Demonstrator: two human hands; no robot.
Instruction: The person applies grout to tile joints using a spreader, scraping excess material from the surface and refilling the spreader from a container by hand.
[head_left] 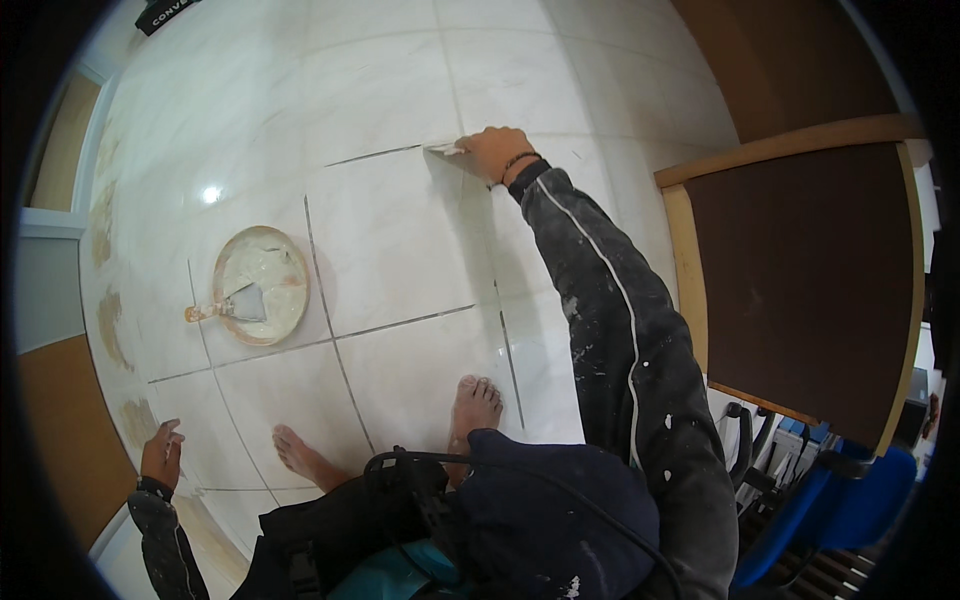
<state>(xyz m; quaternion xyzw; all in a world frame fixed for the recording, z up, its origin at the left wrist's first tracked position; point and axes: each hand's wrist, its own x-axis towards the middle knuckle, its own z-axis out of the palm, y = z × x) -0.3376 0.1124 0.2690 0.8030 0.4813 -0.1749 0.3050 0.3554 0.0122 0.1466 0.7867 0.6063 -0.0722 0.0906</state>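
My right hand [495,152] grips a flat metal scraper [443,154] against the white floor tiles [388,250] near a grout joint at upper center. To the left, a round shallow container [240,325] of creamy white paste holds a putty knife [200,313] with a smeared handle, its blade lying in the paste. My left hand [162,452] hangs at the lower left edge, fingers loosely bent and apart, holding nothing. My bare feet [475,405] are on the tiles, below dark joint lines.
A wooden desk with a dark brown panel [800,280] stands at the right, with a blue chair [860,515] below it. A door frame and wall [50,290] with patchy stains along its foot line the left. A black object [160,15] sits at the top left.
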